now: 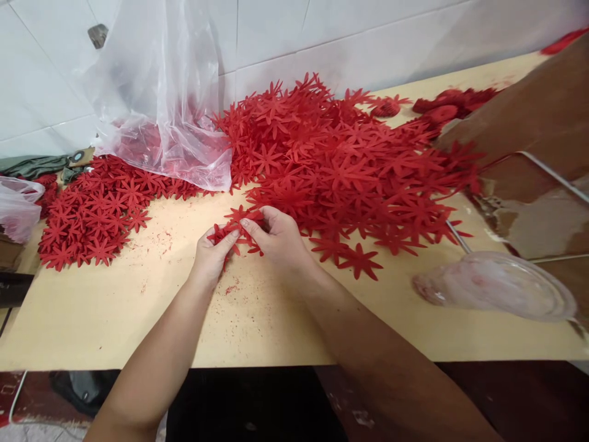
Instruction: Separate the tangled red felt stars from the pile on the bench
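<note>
Both my hands meet at the middle of a pale wooden table [115, 313]. My left hand [210, 256] and my right hand [277, 238] pinch the same small bunch of red star-shaped flower cutouts [235, 228] between their fingertips. Just beyond them spreads a big loose pile of the same red cutouts [340, 159]. A smaller, flatter heap of cutouts [92, 212] lies to the left.
A clear plastic bag [161, 104] with more red pieces slumps against the white tiled wall. A brown cardboard box [538, 123] and a clear plastic lid or dish [501, 285] sit at the right. Another plastic bag [16, 205] lies at the far left edge.
</note>
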